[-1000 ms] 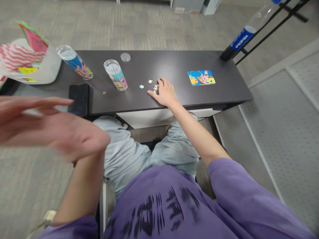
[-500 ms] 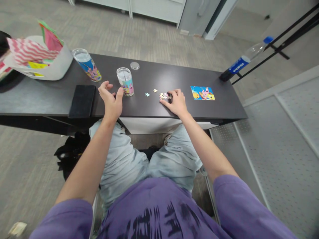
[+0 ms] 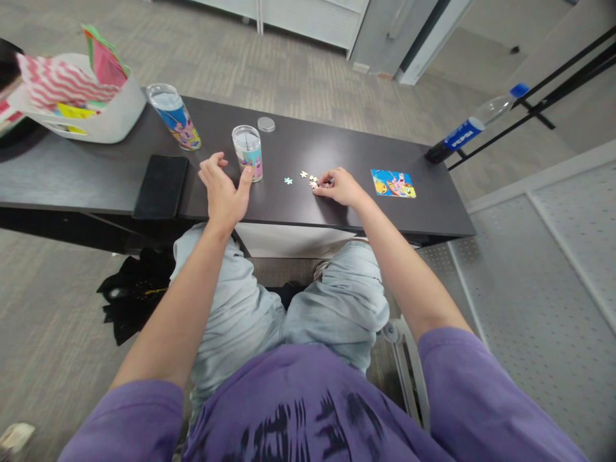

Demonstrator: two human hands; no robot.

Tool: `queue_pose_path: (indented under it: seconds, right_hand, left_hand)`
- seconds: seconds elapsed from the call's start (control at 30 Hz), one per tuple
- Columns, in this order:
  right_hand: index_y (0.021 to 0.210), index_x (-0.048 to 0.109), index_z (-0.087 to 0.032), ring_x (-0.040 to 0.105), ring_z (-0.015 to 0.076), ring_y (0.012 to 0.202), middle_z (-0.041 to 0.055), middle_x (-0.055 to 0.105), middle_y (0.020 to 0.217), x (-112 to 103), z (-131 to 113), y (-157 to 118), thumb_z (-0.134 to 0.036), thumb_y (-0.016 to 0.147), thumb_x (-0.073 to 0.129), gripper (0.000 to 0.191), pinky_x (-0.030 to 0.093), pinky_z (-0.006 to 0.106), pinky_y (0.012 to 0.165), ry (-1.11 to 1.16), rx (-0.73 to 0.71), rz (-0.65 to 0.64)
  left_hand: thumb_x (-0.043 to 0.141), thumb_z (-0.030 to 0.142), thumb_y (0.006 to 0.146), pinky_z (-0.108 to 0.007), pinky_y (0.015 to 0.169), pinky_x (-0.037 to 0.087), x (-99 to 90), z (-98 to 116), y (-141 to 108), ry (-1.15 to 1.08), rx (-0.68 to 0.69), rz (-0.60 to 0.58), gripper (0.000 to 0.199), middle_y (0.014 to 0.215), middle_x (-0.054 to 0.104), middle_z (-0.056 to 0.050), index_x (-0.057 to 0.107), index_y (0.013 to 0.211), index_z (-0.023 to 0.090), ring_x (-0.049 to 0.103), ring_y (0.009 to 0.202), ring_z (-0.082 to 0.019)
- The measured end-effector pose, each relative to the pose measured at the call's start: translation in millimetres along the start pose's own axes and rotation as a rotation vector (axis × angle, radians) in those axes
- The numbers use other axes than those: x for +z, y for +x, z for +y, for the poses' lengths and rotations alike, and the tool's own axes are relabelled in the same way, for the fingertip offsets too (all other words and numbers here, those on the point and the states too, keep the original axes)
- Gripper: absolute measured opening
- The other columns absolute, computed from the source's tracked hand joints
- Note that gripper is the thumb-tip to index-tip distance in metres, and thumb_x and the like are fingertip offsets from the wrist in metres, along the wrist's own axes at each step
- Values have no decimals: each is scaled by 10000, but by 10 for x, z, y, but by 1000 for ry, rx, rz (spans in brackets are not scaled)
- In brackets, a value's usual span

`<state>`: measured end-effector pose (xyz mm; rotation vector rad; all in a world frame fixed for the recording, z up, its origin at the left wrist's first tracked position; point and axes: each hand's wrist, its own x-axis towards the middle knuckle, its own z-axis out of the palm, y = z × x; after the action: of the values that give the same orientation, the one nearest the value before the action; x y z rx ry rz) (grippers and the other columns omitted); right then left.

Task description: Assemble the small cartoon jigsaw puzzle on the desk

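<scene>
My left hand (image 3: 224, 194) hovers over the dark desk with its fingers spread and holds nothing. Its thumb overlaps the lower edge of a short clear-topped can (image 3: 251, 162) with cartoon print; whether they touch I cannot tell. Small jigsaw puzzle pieces lie in a cluster by my right hand (image 3: 343, 187), whose thumb and fingers pinch down on them, hiding part of the pile. To the left of the cluster sit a loose teal puzzle piece (image 3: 288, 181) and a pale puzzle piece (image 3: 303, 174). A cartoon picture card (image 3: 393, 183) lies flat right of that hand.
Behind the short can is a round silver lid (image 3: 265, 124). A taller cartoon can (image 3: 179, 123) stands farther left, with a black flat case (image 3: 162, 186) before it. A white basket (image 3: 118, 114) holds striped cloth. At the far right stands a Pepsi bottle (image 3: 462, 134).
The right hand's fingers have closed together over the puzzle pieces, covering more of the cluster. The left hand has shifted slightly right, closer to the short can. The camera view has moved a little.
</scene>
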<state>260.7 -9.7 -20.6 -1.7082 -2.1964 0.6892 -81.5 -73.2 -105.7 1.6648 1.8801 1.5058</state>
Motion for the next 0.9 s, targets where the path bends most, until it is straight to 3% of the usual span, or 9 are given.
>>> queue_pose_path:
  seconds: [0.17, 0.4, 0.77, 0.9]
  right_hand:
    - [946, 802, -255, 785, 313, 1062, 108, 913, 1182, -104, -80, 52, -147, 1020, 955, 201, 646, 438, 1074, 14, 16, -73]
    - [1004, 785, -255, 821, 291, 1037, 95, 948, 1216, -192, -177, 67, -127, 1001, 933, 196, 642, 392, 982, 29, 27, -134]
    - [956, 714, -278, 834, 248, 940, 50, 937, 1037, -208, -231, 120, -35, 1050, 889, 313, 658, 342, 901, 150, 45, -181]
    - [1016, 791, -255, 845, 251, 952, 55, 940, 1047, -190, -191, 203, -91, 1034, 964, 238, 667, 328, 879, 132, 23, -182]
  left_hand:
    - [709, 777, 1171, -700, 1510, 464, 15, -49, 8, 54, 35, 0, 794, 1624, 621, -262, 492, 1705, 230, 593, 1659, -483]
    - [677, 864, 1168, -720, 1474, 484, 55, -69, 5, 44, 69, 23, 851, 1606, 631, -274, 511, 1698, 220, 608, 1636, -509]
    - [469, 1129, 1095, -756, 1466, 437, -11, 157, -24, 32, -1, 22, 1061, 1582, 678, -263, 594, 1649, 232, 623, 1571, -453]
    - [430, 1139, 1089, -746, 1473, 422, -37, 222, -38, 41, -13, 11, 1122, 1578, 691, -262, 599, 1647, 181, 610, 1543, -419]
